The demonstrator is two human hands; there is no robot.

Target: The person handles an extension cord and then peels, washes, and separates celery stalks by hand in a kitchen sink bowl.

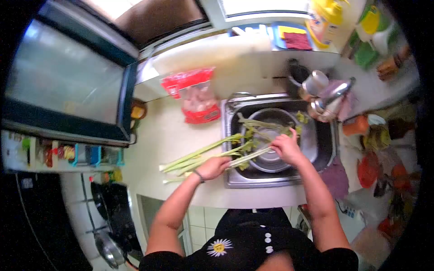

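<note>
My left hand (214,168) is closed around the lower part of a celery stalk (249,158), just left of the sink's edge. My right hand (285,147) grips the same stalk farther along, over the metal basin (271,156) that sits in the sink (266,182). More celery stalks (199,151) lie on the counter beside my left hand, their leafy tops reaching over the sink's left edge. Leaves and a thin stalk (260,123) rest across the basin, beyond my right hand. My fingers partly hide the ends of the held stalk.
A red and clear plastic bag (199,95) stands at the counter's back. Behind the sink's right side are the faucet (337,92) and metal cups (315,83). A yellow bottle (324,22) and sponges (296,38) sit on the sill. An open window pane (68,77) juts in at left.
</note>
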